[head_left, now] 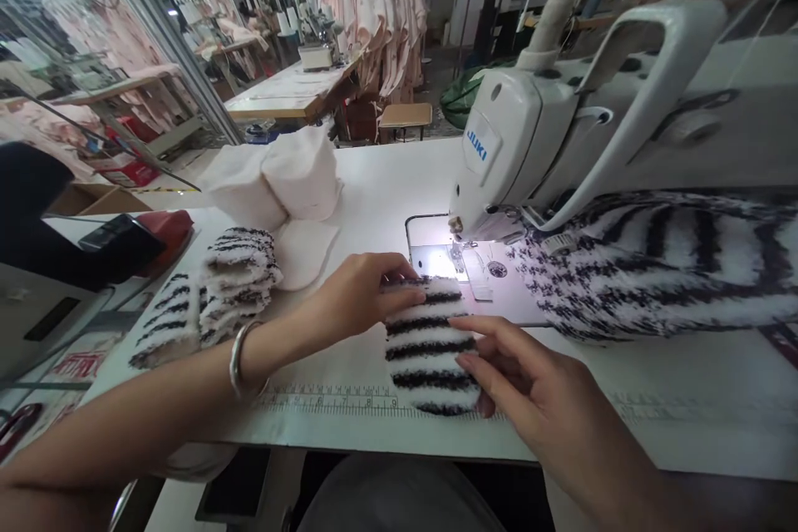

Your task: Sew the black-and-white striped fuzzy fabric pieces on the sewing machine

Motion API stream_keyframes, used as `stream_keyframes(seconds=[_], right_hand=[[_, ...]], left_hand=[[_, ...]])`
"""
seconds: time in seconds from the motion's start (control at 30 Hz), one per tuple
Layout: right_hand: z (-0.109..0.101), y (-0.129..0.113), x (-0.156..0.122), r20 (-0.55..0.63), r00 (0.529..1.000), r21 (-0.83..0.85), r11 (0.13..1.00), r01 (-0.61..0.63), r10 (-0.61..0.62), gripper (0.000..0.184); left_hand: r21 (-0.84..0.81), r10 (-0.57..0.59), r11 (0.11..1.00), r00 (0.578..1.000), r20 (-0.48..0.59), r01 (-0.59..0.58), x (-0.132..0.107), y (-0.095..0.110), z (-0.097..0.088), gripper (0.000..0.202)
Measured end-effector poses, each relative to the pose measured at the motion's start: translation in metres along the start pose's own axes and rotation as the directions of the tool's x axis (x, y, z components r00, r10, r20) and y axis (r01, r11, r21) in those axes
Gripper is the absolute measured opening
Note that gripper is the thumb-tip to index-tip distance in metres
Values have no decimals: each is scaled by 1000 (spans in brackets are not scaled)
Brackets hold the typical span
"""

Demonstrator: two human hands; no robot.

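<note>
1. Right hand [517, 374], one: gripping the right edge of the striped piece [430, 349], index finger and thumb lying on top.
2. Left hand [367, 291], one: resting thumb on the piece's far left corner; cannot tell whether it is pinching. One bangle [237, 362] is circling the wrist.
3. Striped piece, one: lying flat on the white table [349, 424], just before the needle area, partly covering the printed ruler [324, 401].
4. Sewing machine [499, 141], one: standing beyond, its lamp shining.
5. Large striped fabric [661, 266], one: lying at right.
6. Striped bundles [240, 274], two: sitting at left.
7. White stacks [302, 174], two: standing behind one flat white piece [305, 253].
8. Containers, two, at far left: cardboard box [93, 199], red crate [128, 172]; contents not showing clearly.
</note>
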State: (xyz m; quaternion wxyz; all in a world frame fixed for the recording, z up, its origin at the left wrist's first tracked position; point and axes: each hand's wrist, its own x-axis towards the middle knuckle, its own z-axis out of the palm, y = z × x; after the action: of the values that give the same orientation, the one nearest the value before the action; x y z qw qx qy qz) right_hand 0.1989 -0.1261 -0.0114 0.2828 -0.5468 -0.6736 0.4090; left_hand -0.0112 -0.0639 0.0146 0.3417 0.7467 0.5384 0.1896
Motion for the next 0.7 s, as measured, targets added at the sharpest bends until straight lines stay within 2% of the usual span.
stream_keyframes(seconds=[0.1, 0.4, 0.53, 0.6, 0.7], right_hand=[[5, 5, 2, -10, 1000, -95, 995, 13, -14, 20], [10, 13, 1, -37, 997, -135, 988, 69, -75, 25], [13, 16, 2, -38, 993, -204, 973, 103, -113, 26], [14, 14, 0, -41, 988, -223, 965, 138, -151, 27], [18, 13, -2, -101, 956, -232, 941, 245, -274, 30]], left_hand=[[55, 13, 998, 1000, 24, -15, 3, -6, 4, 19], [70, -13, 997, 999, 46, 9, 6, -2, 3, 18], [217, 21, 975, 996, 90, -40, 8, -4, 6, 24], [322, 83, 942, 995, 59, -97, 8, -4, 7, 28], [427, 151, 894, 989, 3, -138, 11, -2, 9, 26]])
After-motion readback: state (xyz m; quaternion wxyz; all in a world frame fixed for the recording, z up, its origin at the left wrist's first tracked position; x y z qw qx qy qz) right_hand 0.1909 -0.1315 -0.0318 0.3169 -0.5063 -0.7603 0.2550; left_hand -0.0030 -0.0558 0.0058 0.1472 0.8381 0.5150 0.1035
